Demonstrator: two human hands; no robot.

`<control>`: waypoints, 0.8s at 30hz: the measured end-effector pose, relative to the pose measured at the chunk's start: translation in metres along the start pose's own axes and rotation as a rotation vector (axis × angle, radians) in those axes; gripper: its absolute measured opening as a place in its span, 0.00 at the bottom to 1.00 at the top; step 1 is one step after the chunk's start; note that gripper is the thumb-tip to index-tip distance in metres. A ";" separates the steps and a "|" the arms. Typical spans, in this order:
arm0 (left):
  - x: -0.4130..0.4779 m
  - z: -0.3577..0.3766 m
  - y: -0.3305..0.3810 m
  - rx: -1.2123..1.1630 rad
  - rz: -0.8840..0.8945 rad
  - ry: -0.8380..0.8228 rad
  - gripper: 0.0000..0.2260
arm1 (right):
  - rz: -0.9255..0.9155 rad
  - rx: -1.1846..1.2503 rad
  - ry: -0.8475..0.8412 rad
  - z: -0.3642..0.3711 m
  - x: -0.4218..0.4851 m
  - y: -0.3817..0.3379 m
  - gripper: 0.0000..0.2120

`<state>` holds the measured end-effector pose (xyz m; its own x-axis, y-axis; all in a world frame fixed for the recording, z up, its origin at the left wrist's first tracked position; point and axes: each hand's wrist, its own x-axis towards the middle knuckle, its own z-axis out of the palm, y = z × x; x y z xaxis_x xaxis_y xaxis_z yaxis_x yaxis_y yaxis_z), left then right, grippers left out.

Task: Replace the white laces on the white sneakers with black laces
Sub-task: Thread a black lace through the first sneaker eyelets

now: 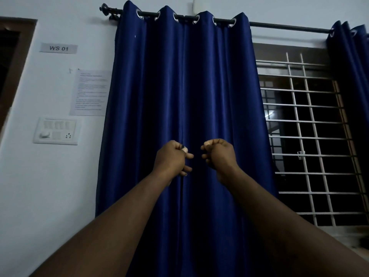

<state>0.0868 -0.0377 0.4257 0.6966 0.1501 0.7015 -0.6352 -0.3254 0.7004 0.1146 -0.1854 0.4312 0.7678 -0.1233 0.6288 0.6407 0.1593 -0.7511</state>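
- Both arms are raised in front of a blue curtain (179,86), with the hands near each other but not touching.
- The left hand (171,156) is curled. A dark bit shows at its thumb and another below its little finger, which I take to be a black lace (183,146) pinched there.
- The right hand (219,154) is also curled, thumb against forefinger. I cannot tell whether it holds the lace's other end, as no strand shows against the dark cloth.
- The sneakers are out of view, as are any white laces, so how far the swap has got cannot be read here.
- My guess at the step is drawing out or straightening a black lace before threading it.
- The next move likely calls for bringing the hands down to a shoe, finding a lace tip and feeding it through an eyelet.
- No box, tray or other container is in view.
- A barred window (309,136) is to the right, and a switch panel (57,131) is on the wall to the left.
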 end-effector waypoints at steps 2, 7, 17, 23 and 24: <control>0.002 0.000 0.000 -0.008 0.001 0.022 0.04 | 0.027 -0.051 -0.033 0.001 -0.002 0.002 0.08; 0.009 -0.001 0.004 0.010 0.007 0.066 0.05 | 0.005 -0.033 -0.018 0.004 0.002 -0.007 0.08; 0.017 0.005 0.013 -0.025 -0.054 0.110 0.04 | 0.023 -0.044 -0.063 0.007 -0.003 -0.011 0.07; 0.016 0.009 0.015 -0.016 -0.031 0.114 0.03 | 0.049 0.012 -0.079 0.009 -0.006 -0.016 0.08; 0.017 0.009 0.016 -0.017 -0.026 0.116 0.03 | 0.052 0.025 -0.081 0.009 -0.005 -0.016 0.08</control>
<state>0.0913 -0.0490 0.4475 0.6707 0.2653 0.6926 -0.6233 -0.3045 0.7203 0.1003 -0.1780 0.4415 0.7963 -0.0344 0.6039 0.5987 0.1878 -0.7787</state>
